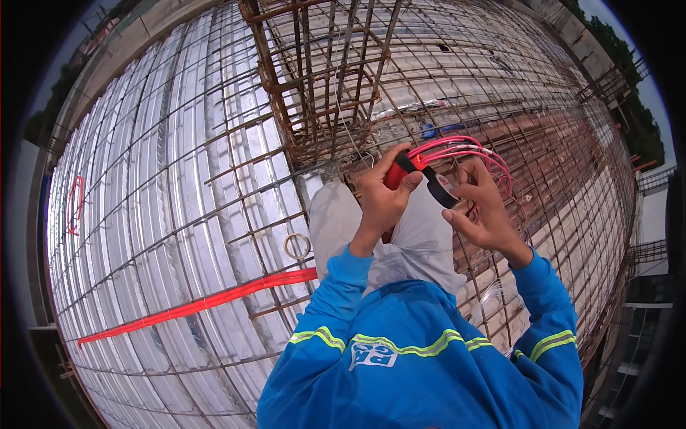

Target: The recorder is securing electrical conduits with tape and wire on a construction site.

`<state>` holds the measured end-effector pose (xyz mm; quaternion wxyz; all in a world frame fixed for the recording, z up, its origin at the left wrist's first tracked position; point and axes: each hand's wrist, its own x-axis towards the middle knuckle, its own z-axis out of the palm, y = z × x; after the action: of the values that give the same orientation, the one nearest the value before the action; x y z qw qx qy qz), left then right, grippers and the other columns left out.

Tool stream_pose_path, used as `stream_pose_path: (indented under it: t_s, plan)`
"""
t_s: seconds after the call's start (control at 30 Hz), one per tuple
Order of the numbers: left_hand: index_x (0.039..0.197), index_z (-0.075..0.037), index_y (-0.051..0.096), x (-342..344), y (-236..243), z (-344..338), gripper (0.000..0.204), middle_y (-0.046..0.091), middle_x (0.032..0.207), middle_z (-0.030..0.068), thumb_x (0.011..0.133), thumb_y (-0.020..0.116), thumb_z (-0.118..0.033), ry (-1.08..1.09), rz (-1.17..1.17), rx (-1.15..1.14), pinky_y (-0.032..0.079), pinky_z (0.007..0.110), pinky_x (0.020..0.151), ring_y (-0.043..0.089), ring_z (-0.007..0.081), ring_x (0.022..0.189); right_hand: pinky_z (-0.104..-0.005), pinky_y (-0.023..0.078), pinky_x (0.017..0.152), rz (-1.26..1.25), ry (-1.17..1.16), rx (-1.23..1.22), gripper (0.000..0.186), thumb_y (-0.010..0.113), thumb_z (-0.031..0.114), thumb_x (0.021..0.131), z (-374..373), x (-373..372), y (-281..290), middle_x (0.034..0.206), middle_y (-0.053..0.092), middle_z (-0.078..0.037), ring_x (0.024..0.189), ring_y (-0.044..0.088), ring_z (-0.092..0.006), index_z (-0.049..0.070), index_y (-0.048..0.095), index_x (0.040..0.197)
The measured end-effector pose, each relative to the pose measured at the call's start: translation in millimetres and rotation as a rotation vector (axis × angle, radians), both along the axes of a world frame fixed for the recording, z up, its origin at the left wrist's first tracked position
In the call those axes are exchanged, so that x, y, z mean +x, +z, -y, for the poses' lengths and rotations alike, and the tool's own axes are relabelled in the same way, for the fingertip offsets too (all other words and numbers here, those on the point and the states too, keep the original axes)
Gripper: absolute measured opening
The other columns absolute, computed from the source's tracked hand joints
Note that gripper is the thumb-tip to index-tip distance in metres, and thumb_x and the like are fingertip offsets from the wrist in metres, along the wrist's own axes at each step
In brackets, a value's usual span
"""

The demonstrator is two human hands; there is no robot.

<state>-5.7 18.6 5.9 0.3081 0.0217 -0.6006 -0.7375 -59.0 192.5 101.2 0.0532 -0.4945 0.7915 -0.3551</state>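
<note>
My left hand (380,200) grips a red conduit end (396,174) with black tape wrapped round it, and several pink-red cables (457,143) arch out of it to the right. My right hand (475,211) holds a roll of black tape (443,191) close beside the conduit, its fingers bent at the roll; a strip of tape runs toward the conduit. Both hands are over my grey-trousered legs (418,243).
A rebar mesh (214,186) lies over silver corrugated decking (150,236) and rusty sheets (550,164). An upright rebar cage (329,86) rises ahead. A long red strip (193,302), a pale ring (296,246) and coiled clear line (493,307) lie around me.
</note>
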Motion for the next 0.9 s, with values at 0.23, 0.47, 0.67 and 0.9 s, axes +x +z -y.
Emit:
stream_pose_path:
  t_s: [0.23, 0.47, 0.67, 0.9]
  plan:
    - [0.117, 0.0, 0.056, 0.2, 10.7, -8.7, 0.043, 0.066, 0.099, 0.0107, 0.08, 0.068, -0.018, -0.225, -0.09, -0.089, 0.048, 0.028, 0.076, 0.061, 0.0139, 0.087, -0.0522, 0.021, 0.101, -0.266, 0.31, 0.192, 0.04, 0.056, 0.037, 0.076, 43.8, -12.7, 60.0, 0.137, 0.033, -0.017, 0.126, 0.024, -0.0379, -0.001, 0.064, 0.085]
    - [0.09, 0.003, 0.06, -1.9, -1.7, -23.6, 0.034, 0.063, 0.073, 0.0081, 0.087, 0.062, -0.031, -0.118, -0.073, 0.008, 0.047, 0.029, 0.059, 0.06, 0.0145, 0.063, -0.0523, 0.016, 0.106, -0.269, 0.242, 0.389, 0.067, 0.03, 0.054, 0.092, 79.7, -62.3, 58.9, 0.141, 0.031, -0.015, 0.132, 0.021, -0.0347, -0.001, 0.067, 0.084]
    - [0.073, 0.001, 0.064, 7.0, 5.7, -7.5, 0.043, 0.061, 0.061, 0.0067, 0.092, 0.053, -0.036, -0.141, 0.069, 0.392, 0.042, 0.021, 0.046, 0.054, 0.0092, 0.048, -0.0451, 0.03, 0.1, -0.34, 0.134, 0.156, 0.033, 0.054, 0.03, 0.087, 80.1, -53.2, 51.1, 0.13, 0.045, -0.016, 0.121, 0.039, -0.0316, 0.0, 0.063, 0.077]
    - [0.07, 0.002, 0.063, 10.5, 13.6, -2.5, 0.045, 0.061, 0.059, 0.0077, 0.093, 0.05, -0.034, -0.21, 0.061, 0.428, 0.042, 0.022, 0.044, 0.055, 0.0099, 0.048, -0.041, 0.042, 0.093, 0.025, 0.127, -0.12, 0.018, 0.064, 0.012, 0.079, 7.7, -5.0, -28.2, 0.125, 0.043, -0.02, 0.111, 0.048, -0.0272, -0.003, 0.059, 0.088]
